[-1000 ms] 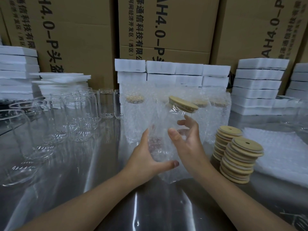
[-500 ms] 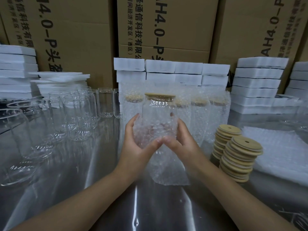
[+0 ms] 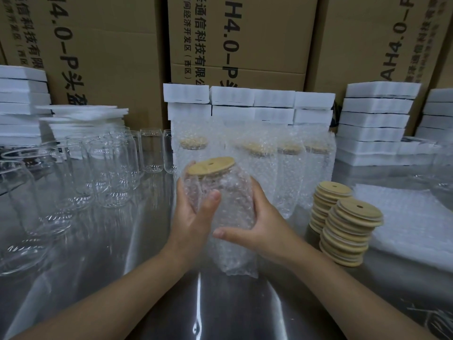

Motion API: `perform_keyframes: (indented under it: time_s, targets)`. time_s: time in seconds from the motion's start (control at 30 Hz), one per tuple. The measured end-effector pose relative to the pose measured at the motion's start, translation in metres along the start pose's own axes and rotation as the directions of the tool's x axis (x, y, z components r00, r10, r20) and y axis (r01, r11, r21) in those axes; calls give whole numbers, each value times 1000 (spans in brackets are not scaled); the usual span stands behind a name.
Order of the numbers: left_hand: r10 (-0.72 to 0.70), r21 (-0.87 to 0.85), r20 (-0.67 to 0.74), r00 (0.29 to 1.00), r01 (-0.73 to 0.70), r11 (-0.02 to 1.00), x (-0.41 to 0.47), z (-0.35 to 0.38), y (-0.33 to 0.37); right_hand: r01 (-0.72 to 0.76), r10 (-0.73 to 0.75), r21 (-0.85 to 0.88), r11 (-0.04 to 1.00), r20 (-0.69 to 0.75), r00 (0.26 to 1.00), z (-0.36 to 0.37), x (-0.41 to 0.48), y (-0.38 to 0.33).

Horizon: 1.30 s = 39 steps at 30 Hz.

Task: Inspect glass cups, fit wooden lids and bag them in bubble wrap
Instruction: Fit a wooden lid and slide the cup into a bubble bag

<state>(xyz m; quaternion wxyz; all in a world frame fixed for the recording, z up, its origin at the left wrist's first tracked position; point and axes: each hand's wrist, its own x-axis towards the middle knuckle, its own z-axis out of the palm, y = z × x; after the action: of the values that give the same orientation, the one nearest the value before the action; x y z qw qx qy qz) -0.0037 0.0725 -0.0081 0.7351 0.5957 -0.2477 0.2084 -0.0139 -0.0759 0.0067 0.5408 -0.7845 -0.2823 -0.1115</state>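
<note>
I'm holding the clear glass cup (image 3: 221, 192) up in front of me, above the shiny steel table (image 3: 117, 246) and tilted a little to the left. It is capped with a round wooden lid (image 3: 211, 166) that has a small hole in it. The cup sits inside a transparent bubble-wrap bag (image 3: 235, 253). The lid pokes out at the bag's top end, and the loose end of the bag hangs down below my hands.

My left hand (image 3: 193, 217) grasps the cup's left side through the wrap, thumb laid across the front. My right hand (image 3: 266, 224) curls round the right side, thumb running along the bottom edge.

Just behind stands a row of lidded cups already in bubble wrap (image 3: 262, 165). To my right, near my forearm, are two leaning stacks of round wooden lids (image 3: 348, 231), and beyond them a flat pile of white bubble-wrap sheets (image 3: 411, 224). To my left, a crowd of bare clear glass cups (image 3: 110, 173) fills the table. White foam blocks (image 3: 250, 101) are piled along the back, in front of big brown cardboard boxes (image 3: 110, 45) with black print.
</note>
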Motion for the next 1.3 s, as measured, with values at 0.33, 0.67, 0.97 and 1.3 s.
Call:
perform_keyframes:
  time_s: [0.33,0.67,0.97,1.3]
  targets:
    - [-30,46,92,995,25,999,11,-5,6,84,-15,210,974,-313,950,-11,4,-4]
    - [-110,256,229,967,49,965,-2,6,-9,149,-63,190,970,-396,916,-6,1,-8]
    - [140,242,-371,918,-50,969,21,-19,0,77,-43,97,992,-311,950,0,2,-3]
    - [101,609,-564,820,330,721,83,-74,-21,79,-91,-93,993,-133,987,19,3,8]
